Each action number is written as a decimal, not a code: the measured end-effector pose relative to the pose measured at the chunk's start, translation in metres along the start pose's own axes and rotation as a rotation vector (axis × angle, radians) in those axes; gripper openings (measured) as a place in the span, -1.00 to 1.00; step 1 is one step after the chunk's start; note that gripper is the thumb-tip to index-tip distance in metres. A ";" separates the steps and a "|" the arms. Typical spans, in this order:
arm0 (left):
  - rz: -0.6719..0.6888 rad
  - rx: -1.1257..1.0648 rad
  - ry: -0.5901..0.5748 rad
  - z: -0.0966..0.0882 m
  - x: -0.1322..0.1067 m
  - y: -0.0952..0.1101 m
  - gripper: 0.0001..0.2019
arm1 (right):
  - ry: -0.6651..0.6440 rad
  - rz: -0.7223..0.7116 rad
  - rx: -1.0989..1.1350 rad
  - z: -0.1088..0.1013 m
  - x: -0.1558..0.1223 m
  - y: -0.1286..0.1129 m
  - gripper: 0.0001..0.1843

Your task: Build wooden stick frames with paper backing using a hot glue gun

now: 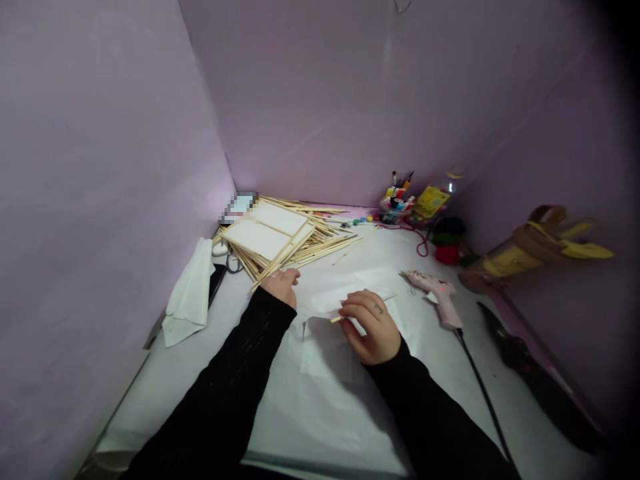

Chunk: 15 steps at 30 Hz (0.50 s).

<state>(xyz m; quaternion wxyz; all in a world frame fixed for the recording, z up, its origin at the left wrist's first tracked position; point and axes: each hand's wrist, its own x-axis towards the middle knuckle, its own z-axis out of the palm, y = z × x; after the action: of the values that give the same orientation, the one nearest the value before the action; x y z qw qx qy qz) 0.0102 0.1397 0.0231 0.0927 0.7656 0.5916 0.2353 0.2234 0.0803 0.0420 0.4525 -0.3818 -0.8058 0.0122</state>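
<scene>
Between the fingers and thumb of my right hand (367,327) is a thin wooden stick (335,320), its pale end poking out on the left. Beneath that hand a white paper sheet (325,350) lies on the covered table. My left hand (281,287) rests at the near edge of a heap of wooden sticks (325,252), its fingers curled in. Whatever those fingers grip is hidden. On the heap lies a white panel (270,230) edged with sticks.
A pink glue gun (440,297) with a black cord lies to the right. Behind it are yarn balls (447,250) and a cup of markers (397,203). A white cloth (190,297) lies at left, near scissors (233,263). Walls close in on both sides.
</scene>
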 end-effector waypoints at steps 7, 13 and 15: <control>0.105 -0.093 0.043 0.013 0.004 -0.008 -0.72 | 0.003 -0.019 0.006 0.001 -0.001 0.001 -0.79; -0.053 -0.333 0.149 0.014 0.008 -0.008 -0.88 | 0.012 -0.024 0.028 0.001 -0.002 0.000 -0.80; -0.180 -0.428 0.130 0.013 0.008 -0.006 -0.81 | 0.016 -0.027 0.036 0.001 -0.002 0.000 -0.79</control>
<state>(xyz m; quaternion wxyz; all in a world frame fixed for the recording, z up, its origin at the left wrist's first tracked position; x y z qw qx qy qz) 0.0127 0.1505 0.0108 0.2350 0.6560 0.5988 0.3948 0.2229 0.0792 0.0402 0.4660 -0.3629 -0.8068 0.0174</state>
